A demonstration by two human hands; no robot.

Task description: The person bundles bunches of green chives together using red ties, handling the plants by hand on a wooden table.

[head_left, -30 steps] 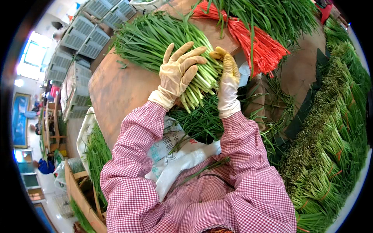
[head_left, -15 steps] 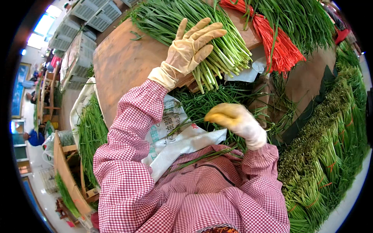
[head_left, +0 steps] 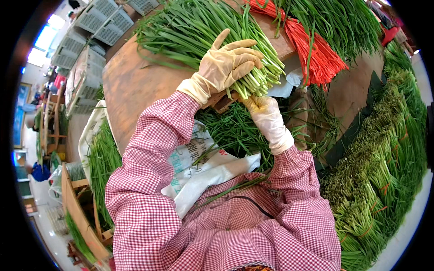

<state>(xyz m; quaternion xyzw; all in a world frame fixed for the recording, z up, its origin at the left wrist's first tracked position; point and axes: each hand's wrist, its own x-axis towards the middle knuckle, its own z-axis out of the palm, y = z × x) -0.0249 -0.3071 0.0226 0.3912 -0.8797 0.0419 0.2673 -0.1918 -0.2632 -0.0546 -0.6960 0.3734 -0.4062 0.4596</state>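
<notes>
Brown wooden tabletop (head_left: 135,67): cream-gloved left hand (head_left: 221,67) splayed over green-stalked bundle (head_left: 208,27); right hand (head_left: 267,116), grip unclear. Likely tidying; next calls for steadiness.

The stalk bundle (head_left: 212,27) lies on the table (head_left: 135,74), between crates (head_left: 110,22) at left and strips (head_left: 316,55) at right.

Green bunch (head_left: 205,28) — cut off @ top; L hand (head_left: 220,67) — palm hidden.

A bright window (head_left: 44,38) is seen at upper left, above a blue framed panel (head_left: 20,118). Light is reflected by the pale floor (head_left: 52,234).
</notes>
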